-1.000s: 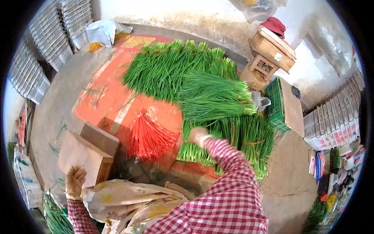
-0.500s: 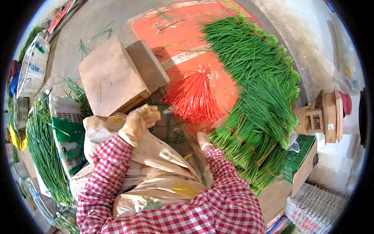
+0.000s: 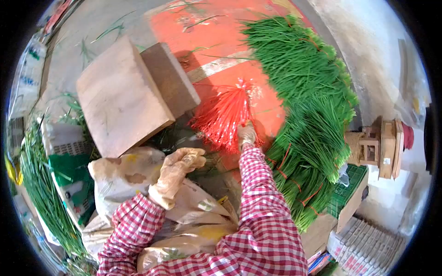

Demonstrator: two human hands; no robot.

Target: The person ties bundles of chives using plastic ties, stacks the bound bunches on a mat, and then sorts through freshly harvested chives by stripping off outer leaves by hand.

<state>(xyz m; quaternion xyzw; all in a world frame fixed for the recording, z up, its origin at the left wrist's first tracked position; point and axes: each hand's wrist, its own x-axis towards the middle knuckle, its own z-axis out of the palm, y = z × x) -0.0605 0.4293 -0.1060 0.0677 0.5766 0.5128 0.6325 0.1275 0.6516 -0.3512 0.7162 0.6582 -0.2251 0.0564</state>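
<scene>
A fanned bundle of thin red ties (image 3: 221, 115) lies on the orange mat (image 3: 184, 34). At its lower right edge is my gloved right hand (image 3: 247, 135), its fingertips bent down among the ties; whether it grips any is too small to tell. My gloved left hand (image 3: 177, 174) hangs over the apron (image 3: 198, 198) on my lap, fingers curled together, and anything between them is hidden. Bundles of long green stalks (image 3: 304, 96), some bound with red ties, are stacked to the right of the red ties.
A wooden block-like stand (image 3: 122, 94) is on the left, in front of my lap. Loose green stalks (image 3: 50, 184) hang beside a white crate (image 3: 69, 138) at far left. At the right are a green crate (image 3: 347, 188), a wooden stool (image 3: 368, 146) and stacked white crates (image 3: 363, 246).
My right hand moved from the green bundles down to the mat's near edge, then up to the red ties. My left hand came off the wooden stand to above my lap. The view turned left.
</scene>
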